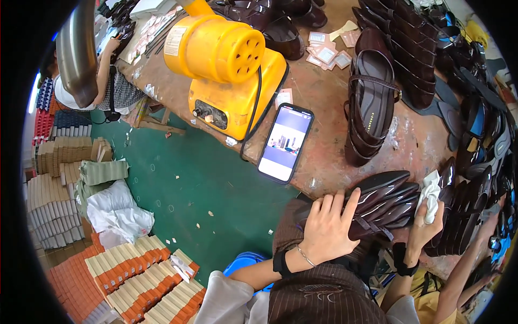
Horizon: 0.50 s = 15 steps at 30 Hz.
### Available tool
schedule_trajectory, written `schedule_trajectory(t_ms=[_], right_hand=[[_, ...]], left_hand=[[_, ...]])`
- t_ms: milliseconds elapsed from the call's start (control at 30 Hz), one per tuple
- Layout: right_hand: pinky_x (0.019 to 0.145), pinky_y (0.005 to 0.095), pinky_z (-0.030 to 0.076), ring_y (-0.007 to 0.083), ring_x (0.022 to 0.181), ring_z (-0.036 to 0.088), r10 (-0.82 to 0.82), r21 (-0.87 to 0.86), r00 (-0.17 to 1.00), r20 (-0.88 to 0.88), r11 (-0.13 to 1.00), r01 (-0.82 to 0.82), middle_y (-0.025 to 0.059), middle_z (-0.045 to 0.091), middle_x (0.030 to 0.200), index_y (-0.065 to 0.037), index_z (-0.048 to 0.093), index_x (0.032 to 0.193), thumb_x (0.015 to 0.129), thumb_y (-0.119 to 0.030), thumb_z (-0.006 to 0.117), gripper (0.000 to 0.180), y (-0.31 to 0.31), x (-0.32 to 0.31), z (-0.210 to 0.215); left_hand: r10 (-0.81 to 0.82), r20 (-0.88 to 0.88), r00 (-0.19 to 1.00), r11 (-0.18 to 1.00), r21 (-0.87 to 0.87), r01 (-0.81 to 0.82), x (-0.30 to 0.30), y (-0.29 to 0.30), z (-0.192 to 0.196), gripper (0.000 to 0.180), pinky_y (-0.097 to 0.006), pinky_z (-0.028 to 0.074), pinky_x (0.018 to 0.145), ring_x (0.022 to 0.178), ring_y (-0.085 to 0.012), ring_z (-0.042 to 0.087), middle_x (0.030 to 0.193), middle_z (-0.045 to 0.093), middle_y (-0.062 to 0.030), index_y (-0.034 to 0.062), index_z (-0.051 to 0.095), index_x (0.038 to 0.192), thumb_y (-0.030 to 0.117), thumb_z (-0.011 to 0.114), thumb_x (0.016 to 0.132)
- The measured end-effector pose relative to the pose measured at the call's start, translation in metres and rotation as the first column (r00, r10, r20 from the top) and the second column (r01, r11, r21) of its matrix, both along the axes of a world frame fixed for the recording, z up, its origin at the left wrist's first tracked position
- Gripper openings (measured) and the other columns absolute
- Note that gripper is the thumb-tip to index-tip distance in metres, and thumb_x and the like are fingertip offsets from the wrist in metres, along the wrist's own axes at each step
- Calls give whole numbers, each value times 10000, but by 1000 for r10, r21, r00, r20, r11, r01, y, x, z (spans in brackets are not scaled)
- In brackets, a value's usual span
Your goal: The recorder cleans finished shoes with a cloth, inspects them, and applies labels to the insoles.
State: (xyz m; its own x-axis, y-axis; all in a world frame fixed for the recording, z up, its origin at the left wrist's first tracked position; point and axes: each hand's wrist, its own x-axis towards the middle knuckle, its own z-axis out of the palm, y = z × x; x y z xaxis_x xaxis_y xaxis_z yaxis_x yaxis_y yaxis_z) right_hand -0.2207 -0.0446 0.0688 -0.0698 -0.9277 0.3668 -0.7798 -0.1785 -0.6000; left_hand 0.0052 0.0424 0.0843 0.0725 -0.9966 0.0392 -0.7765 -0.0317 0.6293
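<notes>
My left hand [330,228] lies with fingers stretched out against the left end of a row of glossy dark-brown shoes [380,202] at the table's near edge. Crumpled white cloth [430,195] is gripped in my right hand [426,225], just right of that row. Beyond them a single dark-brown strapped shoe [372,105] stands upright, its insole showing. A smartphone [286,143] with a lit screen lies on the table, left of that shoe.
A yellow blower-like machine [232,81] with a black cord stands on the worn table [318,135]. More shoes [404,48] crowd the back and right. Paper labels [326,53] lie scattered. Stacked boxes [129,275] fill the lower left; other people sit at both sides.
</notes>
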Motion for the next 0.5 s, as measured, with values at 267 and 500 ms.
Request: schedule_trajectory(t_ms=[267,500], right_hand=[[694,239,433,99,761,493,-63,-18,994,89,998,65,47,547,844,16,563,984,919,-128,602,163,-2,3,-4],[1085,536,328,335,1250,520,710,265,697,-100,694,-669,137,609,1231,-57,650,1125,666,-71,712,464,20,82,53]], left_hand=[[11,-4,1000,1000,11,-11,2,-2,0,927,-418,413,859,984,-326,541,1166,551,-199,22,472,1336,344,820,540],[-17,-37,999,996,-83,13,-4,1,-16,819,-423,396,900,1028,-349,532,1169,557,-207,-24,513,1272,325,791,586]])
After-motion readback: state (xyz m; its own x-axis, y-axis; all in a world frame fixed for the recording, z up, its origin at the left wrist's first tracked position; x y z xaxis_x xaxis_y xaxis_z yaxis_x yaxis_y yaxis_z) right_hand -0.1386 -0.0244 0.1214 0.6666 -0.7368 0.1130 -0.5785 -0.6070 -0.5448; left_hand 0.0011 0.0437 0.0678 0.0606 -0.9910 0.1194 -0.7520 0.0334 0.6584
